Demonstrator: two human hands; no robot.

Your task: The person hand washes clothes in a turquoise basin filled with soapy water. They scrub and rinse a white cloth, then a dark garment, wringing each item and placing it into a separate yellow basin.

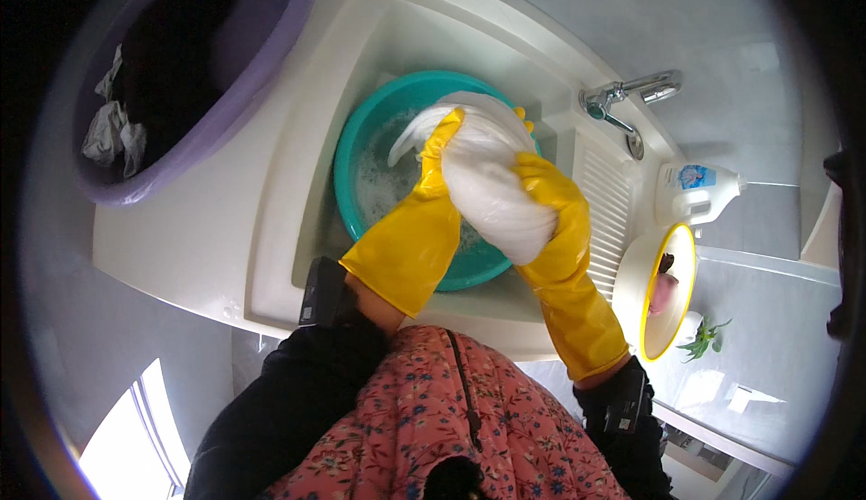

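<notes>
A wet white cloth [484, 155] is bunched up between my hands over a teal plastic basin [346, 182]. My left hand [441, 155], in a yellow rubber glove, grips the cloth's upper left part with the thumb on top. In a matching glove, my right hand [558, 196] clasps its lower right end; the cloth hides some of the fingers. Sudsy water [385, 185] shows inside the basin, left of the cloth. The basin stands in a white laundry sink [325, 229].
A purple tub [270, 60] with dark and white fabric stands at the left. Right of the sink are a chrome faucet [626, 91], a ribbed washboard [604, 192], a white detergent jug [697, 196], a yellow-rimmed white basin [632, 283] and a small green plant [703, 338].
</notes>
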